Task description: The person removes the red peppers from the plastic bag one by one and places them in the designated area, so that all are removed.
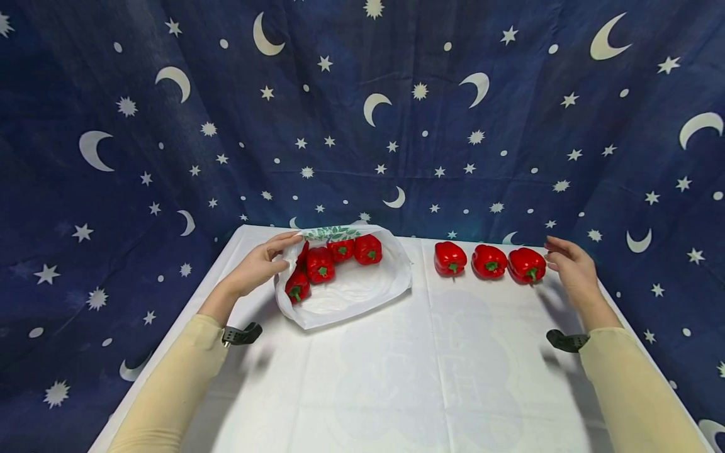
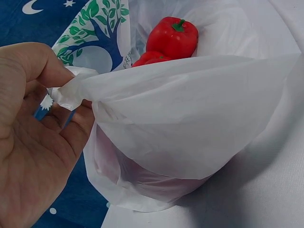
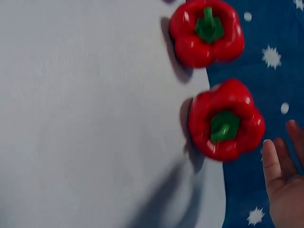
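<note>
My left hand [image 1: 257,267] pinches the left edge of a white plastic bag [image 1: 351,299], thumb against fingers, as the left wrist view shows up close. The bag lies with its mouth spread toward me, and several red bell peppers [image 1: 320,265] sit in its left and back part. A green leafy tree print [image 2: 102,33] shows on the bag's far side. Over at the right, my right hand [image 1: 574,270] is beside the rightmost red bell pepper [image 1: 527,265], its fingers extended and apart from the pepper, holding nothing.
Two more red bell peppers, a middle one [image 1: 489,262] and a left one [image 1: 450,258], stand in a row with the rightmost along the back of the white-covered table [image 1: 396,377]. A dark blue curtain [image 1: 340,113] with moons and stars hangs behind and at both sides.
</note>
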`<state>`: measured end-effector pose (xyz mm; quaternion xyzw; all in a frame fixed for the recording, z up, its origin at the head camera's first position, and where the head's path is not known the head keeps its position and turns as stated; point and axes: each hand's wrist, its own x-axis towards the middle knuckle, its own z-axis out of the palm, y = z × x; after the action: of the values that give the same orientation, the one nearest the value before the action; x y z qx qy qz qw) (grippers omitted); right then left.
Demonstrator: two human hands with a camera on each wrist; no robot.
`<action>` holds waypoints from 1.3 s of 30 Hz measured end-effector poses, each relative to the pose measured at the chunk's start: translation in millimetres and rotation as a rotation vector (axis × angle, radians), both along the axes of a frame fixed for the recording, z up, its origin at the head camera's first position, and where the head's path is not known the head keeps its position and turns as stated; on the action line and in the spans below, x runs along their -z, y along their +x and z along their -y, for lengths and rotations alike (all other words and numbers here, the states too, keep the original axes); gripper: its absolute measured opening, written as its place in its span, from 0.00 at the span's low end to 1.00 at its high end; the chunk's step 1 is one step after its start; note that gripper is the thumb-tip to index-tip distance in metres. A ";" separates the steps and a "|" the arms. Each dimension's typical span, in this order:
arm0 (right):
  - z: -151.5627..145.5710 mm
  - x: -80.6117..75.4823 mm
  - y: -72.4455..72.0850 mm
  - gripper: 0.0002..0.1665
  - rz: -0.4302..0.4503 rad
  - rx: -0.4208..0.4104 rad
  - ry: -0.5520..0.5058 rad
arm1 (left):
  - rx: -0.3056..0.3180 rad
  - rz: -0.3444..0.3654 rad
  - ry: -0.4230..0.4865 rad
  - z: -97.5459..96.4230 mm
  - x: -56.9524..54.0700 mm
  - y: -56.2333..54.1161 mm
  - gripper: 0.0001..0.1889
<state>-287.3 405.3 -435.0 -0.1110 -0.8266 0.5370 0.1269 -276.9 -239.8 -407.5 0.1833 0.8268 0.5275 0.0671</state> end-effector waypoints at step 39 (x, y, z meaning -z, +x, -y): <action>146.0 -15.8 23.3 0.32 -0.159 -0.653 -0.142 | 0.022 -0.002 0.035 3.6 2.6 -3.8 0.31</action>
<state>-264.0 259.3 -419.2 0.1930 -0.7665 0.6126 0.0043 -280.7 -243.4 -410.0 0.1940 0.8154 0.5411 0.0691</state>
